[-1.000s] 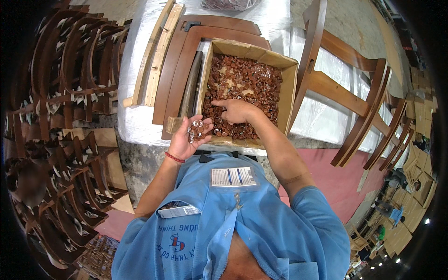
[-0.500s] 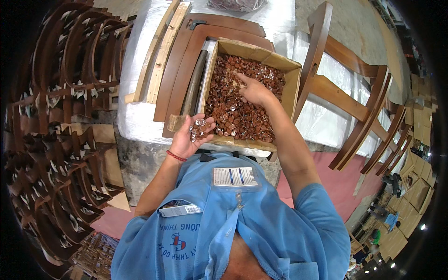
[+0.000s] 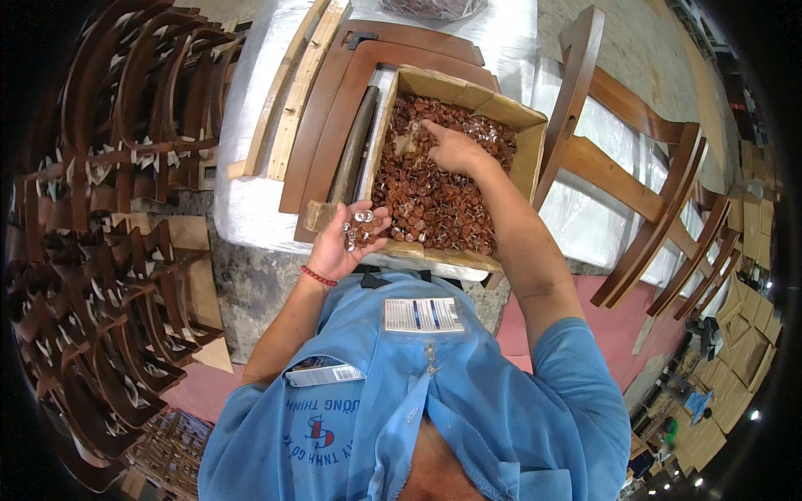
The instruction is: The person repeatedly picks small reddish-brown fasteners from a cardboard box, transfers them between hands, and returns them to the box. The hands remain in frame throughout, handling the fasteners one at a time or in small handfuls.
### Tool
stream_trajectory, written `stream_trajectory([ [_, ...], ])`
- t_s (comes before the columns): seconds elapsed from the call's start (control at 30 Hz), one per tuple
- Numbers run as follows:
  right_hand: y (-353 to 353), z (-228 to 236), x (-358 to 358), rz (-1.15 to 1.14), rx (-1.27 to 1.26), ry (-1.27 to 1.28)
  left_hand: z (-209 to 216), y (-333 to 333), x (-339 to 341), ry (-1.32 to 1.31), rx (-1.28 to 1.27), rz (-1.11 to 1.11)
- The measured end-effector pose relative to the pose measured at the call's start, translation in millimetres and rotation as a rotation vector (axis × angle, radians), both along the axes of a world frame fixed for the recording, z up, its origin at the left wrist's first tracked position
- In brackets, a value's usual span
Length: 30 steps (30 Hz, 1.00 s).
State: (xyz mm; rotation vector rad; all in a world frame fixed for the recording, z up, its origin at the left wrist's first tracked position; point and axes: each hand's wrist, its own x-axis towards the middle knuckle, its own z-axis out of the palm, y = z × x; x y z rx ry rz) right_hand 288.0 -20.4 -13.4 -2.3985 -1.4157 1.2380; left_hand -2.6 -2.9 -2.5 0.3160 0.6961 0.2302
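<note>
A cardboard box (image 3: 531, 152) sits on the white-covered table, filled with many small brown round-headed tacks (image 3: 426, 200). My right hand (image 3: 453, 150) reaches into the far part of the box, index finger pointing and touching the tacks. My left hand (image 3: 351, 238) is held palm up at the near left corner of the box, cupping several tacks, some showing shiny metal faces.
Curved dark wooden chair parts (image 3: 334, 108) and pale wood strips (image 3: 292, 92) lie left of the box. A dark tube (image 3: 352, 146) lies along the box's left side. A wooden chair frame (image 3: 635, 175) stands at right. Stacks of curved chair pieces (image 3: 100, 234) fill the left.
My right hand has moved from the near middle of the box toward its far end. My left hand has stayed at the box's near left corner with the tacks.
</note>
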Motion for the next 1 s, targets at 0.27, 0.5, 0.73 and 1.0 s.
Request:
stream_trajectory([
  [0.27,-23.2,23.5,-6.9,0.040,-0.123,0.172,-1.9,1.2,0.2,-0.011,-0.002,-0.017],
  [0.5,-20.0,11.8,-34.8,0.315,-0.147,0.023,2.2,1.7,1.6,-0.005,-0.011,-0.033],
  [0.73,-39.7,-0.6,-4.2,-0.037,-0.051,0.032,0.7,-0.5,0.4,-0.014,-0.006,-0.016],
  [1.0,-53.4,-1.6,-8.8,-0.047,0.054,0.059,1.9,0.0,1.4,-0.018,0.007,-0.028],
])
